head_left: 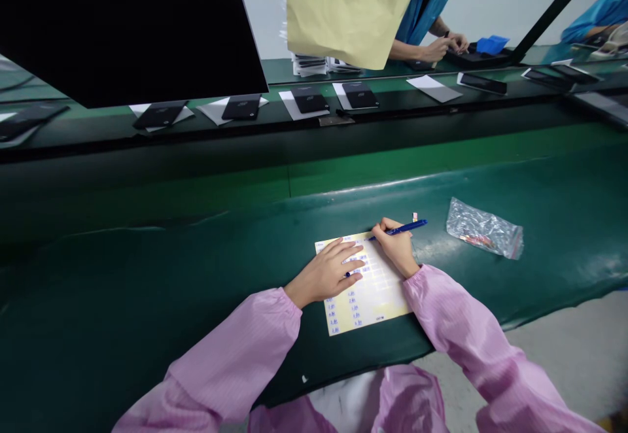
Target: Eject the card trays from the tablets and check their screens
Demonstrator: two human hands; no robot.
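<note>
A pale yellow sheet of paper [343, 318] with rows of blue handwriting lies on the green work surface in front of me. My left hand [330, 271] rests flat on its left part, fingers spread, with a small dark round spot showing between two fingers. In my right hand [395, 247] is a blue pen [409, 227], gripped near its lower end. The pen's tip points at the upper part of the sheet, and whether it touches the paper is too small to tell. My right forearm covers the sheet's right edge.
A clear plastic bag [483, 229] with small reddish things inside lies to the right. Black flat devices [310, 99] on white cards line the raised conveyor beyond. A dark panel [132, 27] and a hanging yellow sheet [343, 21] block the upper view. Co-workers in blue sit opposite.
</note>
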